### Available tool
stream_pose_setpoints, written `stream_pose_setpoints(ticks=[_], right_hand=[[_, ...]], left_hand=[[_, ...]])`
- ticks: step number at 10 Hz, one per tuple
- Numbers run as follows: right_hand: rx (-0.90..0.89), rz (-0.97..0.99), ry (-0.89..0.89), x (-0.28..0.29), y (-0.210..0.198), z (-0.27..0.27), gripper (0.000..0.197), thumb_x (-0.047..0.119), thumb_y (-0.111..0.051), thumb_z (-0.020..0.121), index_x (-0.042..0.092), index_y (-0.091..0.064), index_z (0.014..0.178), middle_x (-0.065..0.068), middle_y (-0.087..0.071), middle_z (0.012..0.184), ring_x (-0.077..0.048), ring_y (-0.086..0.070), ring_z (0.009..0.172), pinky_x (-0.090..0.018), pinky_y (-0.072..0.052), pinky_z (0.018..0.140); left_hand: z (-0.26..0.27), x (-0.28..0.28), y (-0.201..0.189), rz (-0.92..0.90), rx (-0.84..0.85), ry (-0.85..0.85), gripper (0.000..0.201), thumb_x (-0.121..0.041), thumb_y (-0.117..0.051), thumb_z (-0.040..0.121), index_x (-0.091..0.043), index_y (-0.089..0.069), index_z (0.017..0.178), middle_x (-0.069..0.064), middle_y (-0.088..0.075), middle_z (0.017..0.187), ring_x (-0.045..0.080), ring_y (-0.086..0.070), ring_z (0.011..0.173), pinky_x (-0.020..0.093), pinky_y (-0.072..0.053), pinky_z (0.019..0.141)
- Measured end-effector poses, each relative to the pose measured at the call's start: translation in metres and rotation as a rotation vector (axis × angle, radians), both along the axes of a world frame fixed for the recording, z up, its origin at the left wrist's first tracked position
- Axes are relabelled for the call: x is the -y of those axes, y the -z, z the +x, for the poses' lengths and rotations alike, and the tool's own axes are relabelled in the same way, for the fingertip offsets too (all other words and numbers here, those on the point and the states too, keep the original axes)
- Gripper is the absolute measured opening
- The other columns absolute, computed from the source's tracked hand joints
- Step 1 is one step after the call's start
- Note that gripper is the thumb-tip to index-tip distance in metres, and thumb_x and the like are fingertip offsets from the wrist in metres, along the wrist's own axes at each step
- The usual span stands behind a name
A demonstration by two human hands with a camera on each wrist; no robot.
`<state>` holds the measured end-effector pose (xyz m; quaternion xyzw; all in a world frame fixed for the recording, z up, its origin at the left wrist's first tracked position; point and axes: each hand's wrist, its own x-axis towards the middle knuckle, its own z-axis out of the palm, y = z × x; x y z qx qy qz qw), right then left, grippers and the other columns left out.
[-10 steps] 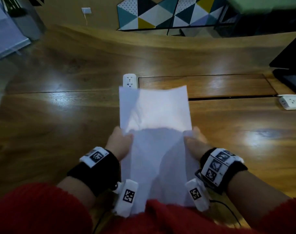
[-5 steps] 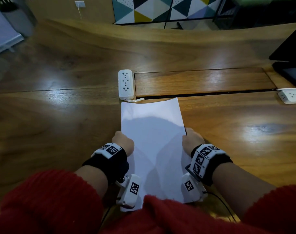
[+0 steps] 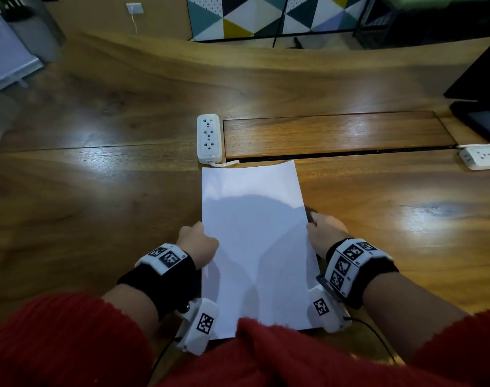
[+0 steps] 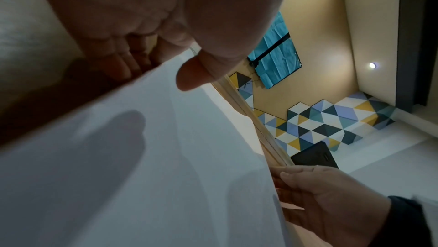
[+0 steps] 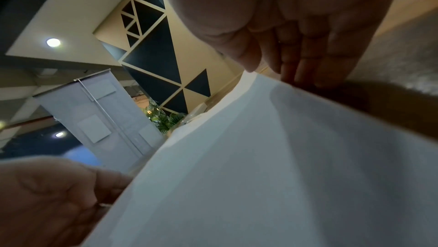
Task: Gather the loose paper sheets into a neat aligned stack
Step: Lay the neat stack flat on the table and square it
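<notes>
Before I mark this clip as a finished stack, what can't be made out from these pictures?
- Sheet count: the paper stack shows only its top sheet in every view.
- Near edge: in the head view the red sleeve covers it, so alignment there is unknown.
- Left hand fingers: the paper hides their tips in the left wrist view.
- Right hand fingers: the sheet's edge hides their tips in the right wrist view.
- Whether the stack lies flat on the table: unclear.

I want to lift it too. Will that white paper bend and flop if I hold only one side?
Probably floppy: the paper stack looks thin, and the left hand and right hand support opposite edges. Likely light. Sheets might slide apart, since nothing visibly binds them.
</notes>
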<state>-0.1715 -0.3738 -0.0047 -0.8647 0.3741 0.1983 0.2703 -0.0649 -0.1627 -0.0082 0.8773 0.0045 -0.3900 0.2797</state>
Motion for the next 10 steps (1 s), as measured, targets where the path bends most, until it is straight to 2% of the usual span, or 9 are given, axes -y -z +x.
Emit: stream_pose_setpoints(ticks=[1, 2, 3, 4, 5, 6, 7, 9, 10], right_hand=[[0.068, 0.088, 0.044, -0.003, -0.007, -0.021, 0.029, 0.017, -0.034, 0.094, 0.01, -0.048, 0.119, -0.015, -0.056, 0.124, -0.027, -0.049, 0.102, -0.033, -0.038, 0.086], [0.116, 0.217, 0.063, -0.014, -0.015, -0.047, 0.037, 0.017, -0.037, 0.095, 0.009, -0.038, 0.132, -0.013, -0.052, 0.129, -0.022, -0.048, 0.105, -0.033, -0.038, 0.089], [0.192, 0.291, 0.078, -0.024, -0.011, -0.066, 0.043, 0.012, -0.037, 0.095, 0.008, -0.032, 0.138, -0.014, -0.05, 0.135, -0.027, -0.049, 0.117, -0.036, -0.04, 0.098], [0.164, 0.255, 0.045, -0.032, -0.002, -0.074, 0.046, 0.015, -0.035, 0.096, 0.009, -0.027, 0.141, -0.012, -0.047, 0.138, -0.028, -0.046, 0.124, -0.033, -0.037, 0.101], [0.169, 0.213, 0.04, -0.034, 0.009, -0.075, 0.048, 0.021, -0.033, 0.094, 0.013, -0.027, 0.141, -0.011, -0.052, 0.135, -0.026, -0.051, 0.118, -0.04, -0.042, 0.101], [0.163, 0.163, 0.066, -0.032, 0.013, -0.075, 0.046, 0.022, -0.033, 0.094, 0.014, -0.031, 0.139, -0.013, -0.054, 0.13, -0.028, -0.052, 0.115, -0.042, -0.043, 0.099], [0.152, 0.144, 0.097, -0.034, 0.01, -0.076, 0.048, 0.02, -0.033, 0.096, 0.014, -0.027, 0.143, -0.014, -0.05, 0.135, -0.03, -0.047, 0.121, -0.039, -0.038, 0.103], [0.193, 0.132, 0.06, -0.035, 0.008, -0.079, 0.043, 0.018, -0.034, 0.094, 0.013, -0.035, 0.136, -0.014, -0.058, 0.124, -0.03, -0.055, 0.108, -0.035, -0.045, 0.093], [0.177, 0.155, 0.065, -0.032, 0.004, -0.082, 0.047, 0.023, -0.035, 0.094, 0.017, -0.03, 0.141, -0.012, -0.052, 0.133, -0.028, -0.051, 0.117, -0.033, -0.042, 0.098]], left_hand=[[-0.018, -0.02, -0.007, -0.119, -0.039, 0.002, 0.031, -0.007, -0.047, 0.077, -0.016, -0.063, 0.102, 0.008, -0.066, 0.11, 0.028, -0.062, 0.097, 0.042, -0.052, 0.091], [-0.037, -0.041, -0.01, -0.195, -0.111, 0.011, 0.041, 0.002, -0.043, 0.083, -0.029, -0.061, 0.103, -0.004, -0.068, 0.098, 0.011, -0.062, 0.088, 0.023, -0.053, 0.072], [-0.051, -0.056, -0.007, -0.194, -0.174, 0.073, 0.048, 0.004, -0.039, 0.083, -0.023, -0.063, 0.115, -0.002, -0.069, 0.109, 0.013, -0.065, 0.092, 0.017, -0.05, 0.064], [-0.056, -0.06, -0.002, -0.178, -0.132, 0.099, 0.046, 0.002, -0.041, 0.08, -0.025, -0.067, 0.107, 0.0, -0.07, 0.109, 0.02, -0.065, 0.098, 0.035, -0.055, 0.085], [-0.059, -0.057, -0.001, -0.148, -0.089, 0.134, 0.041, 0.0, -0.041, 0.079, -0.019, -0.07, 0.101, 0.001, -0.071, 0.104, 0.019, -0.065, 0.093, 0.032, -0.054, 0.08], [-0.063, -0.052, 0.0, -0.137, -0.076, 0.101, 0.036, 0.0, -0.041, 0.079, -0.011, -0.07, 0.097, 0.007, -0.071, 0.098, 0.02, -0.065, 0.085, 0.024, -0.048, 0.061], [-0.066, -0.05, 0.001, -0.121, -0.051, 0.091, 0.032, 0.001, -0.041, 0.079, -0.005, -0.069, 0.092, 0.013, -0.07, 0.096, 0.023, -0.063, 0.08, 0.024, -0.046, 0.059], [-0.067, -0.049, 0.005, -0.106, 0.013, 0.082, 0.034, 0.0, -0.04, 0.079, -0.013, -0.07, 0.089, 0.004, -0.07, 0.088, 0.02, -0.064, 0.079, 0.028, -0.052, 0.066], [-0.073, -0.056, 0.004, -0.122, 0.049, 0.098, 0.035, -0.005, -0.042, 0.08, -0.02, -0.067, 0.099, 0.0, -0.07, 0.099, 0.016, -0.064, 0.085, 0.028, -0.052, 0.073]])
